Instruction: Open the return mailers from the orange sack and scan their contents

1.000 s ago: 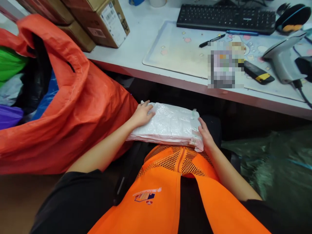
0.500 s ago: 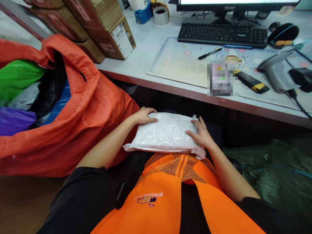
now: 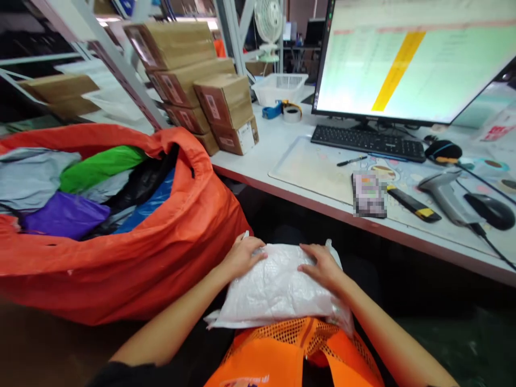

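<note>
A white, slightly shiny plastic mailing bag rests on my lap, against the orange mesh vest. It looks padded and has loose corners. My left hand grips its far left corner, with the thumb on top and part of the fingers out of sight. On the far right part of the bag lies my right hand, thumb and fingers pressing its upper side and edge. The underside of the bag is hidden.
At left stands a big orange-red sack full of coloured plastic parcels. The desk ahead bears stacked cardboard boxes, a keyboard, a monitor, a cutter knife, a barcode scanner and a blurred-out handheld item.
The view has tilted up, so the monitor screen and room behind now show. My right hand has shifted inward along the bag's far edge. The bag stays on my lap.
</note>
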The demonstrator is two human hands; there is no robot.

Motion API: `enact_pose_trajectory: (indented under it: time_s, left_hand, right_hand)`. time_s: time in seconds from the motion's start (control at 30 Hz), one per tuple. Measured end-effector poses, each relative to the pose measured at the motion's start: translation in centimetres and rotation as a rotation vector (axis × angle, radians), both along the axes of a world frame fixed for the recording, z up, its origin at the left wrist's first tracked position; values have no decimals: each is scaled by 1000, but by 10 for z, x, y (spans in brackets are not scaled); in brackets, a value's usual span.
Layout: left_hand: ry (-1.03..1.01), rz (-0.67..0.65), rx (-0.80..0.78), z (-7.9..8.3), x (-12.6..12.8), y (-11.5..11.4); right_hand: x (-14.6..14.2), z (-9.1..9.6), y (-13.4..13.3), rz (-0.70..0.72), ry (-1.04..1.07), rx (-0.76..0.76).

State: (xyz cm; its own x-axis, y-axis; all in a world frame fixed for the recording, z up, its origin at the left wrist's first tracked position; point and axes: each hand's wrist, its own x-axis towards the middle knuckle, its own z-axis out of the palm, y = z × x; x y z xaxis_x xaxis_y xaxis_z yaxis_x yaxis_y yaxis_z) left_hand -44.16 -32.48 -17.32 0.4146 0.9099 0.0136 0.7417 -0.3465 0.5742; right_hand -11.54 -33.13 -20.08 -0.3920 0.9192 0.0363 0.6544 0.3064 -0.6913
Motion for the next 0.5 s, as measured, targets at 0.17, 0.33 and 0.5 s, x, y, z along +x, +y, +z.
enact_pose_trajectory:
  time_s: [0.17, 0.33, 0.5]
  left_hand:
    - [22, -46, -32, 18, -3, -14]
    - [34, -43, 2, 35, -15, -39]
    - [-112, 81, 260, 85, -35, -57]
  right_hand:
    - [-15, 12, -9, -6, -12, 26]
    - [-29, 39, -24, 91, -61, 193]
    - [-50, 130, -5, 253, -146, 458]
